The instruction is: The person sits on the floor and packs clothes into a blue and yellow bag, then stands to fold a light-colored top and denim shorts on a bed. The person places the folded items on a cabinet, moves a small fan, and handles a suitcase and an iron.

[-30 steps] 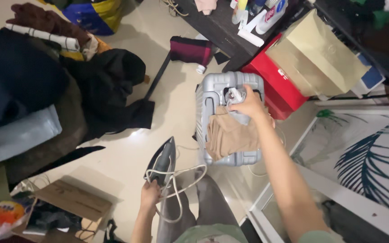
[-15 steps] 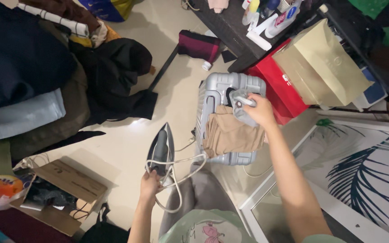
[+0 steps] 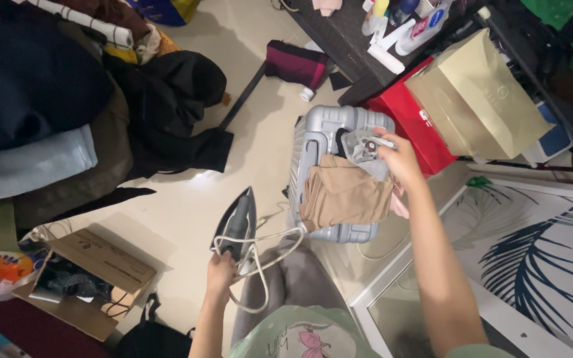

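Clothes iron point(image 3: 237, 222) — grey and dark, pointed nose aimed away from the wearer — hangs above the pale tiled floor point(image 3: 253, 119) at lower centre, gripped at its rear by the left hand point(image 3: 221, 270), whose fingers are curled fully closed around the handle and part of the pale cord point(image 3: 260, 262); the cord loops loosely below and to the right of the hand. At far left lies a heap of clothing point(image 3: 41, 113) in dark blue, pale blue and olive, with a black garment point(image 3: 174, 113) spread on the floor beside it. Lower left holds an open cardboard box point(image 3: 91, 272) with dark items inside. Right of the iron stands a silver hard-shell suitcase point(image 3: 319, 129), lying flat, with a folded tan garment point(image 3: 343, 195) resting on its top. The right hand point(image 3: 399, 159) reaches over the far end of that garment — its fingers pinched closed on a small clear plastic packet point(image 3: 363, 146) held just above the suitcase. Beyond the suitcase, a maroon folded cloth point(image 3: 293, 63) lies on the floor near a dark table point(image 3: 339, 40) carrying bottles and tubes. Further right stand a red box point(image 3: 409, 119) and a beige paper bag point(image 3: 479, 99), touching each other. At lower right, a white-framed panel with a dark leaf print point(image 3: 538, 252) lies flat.
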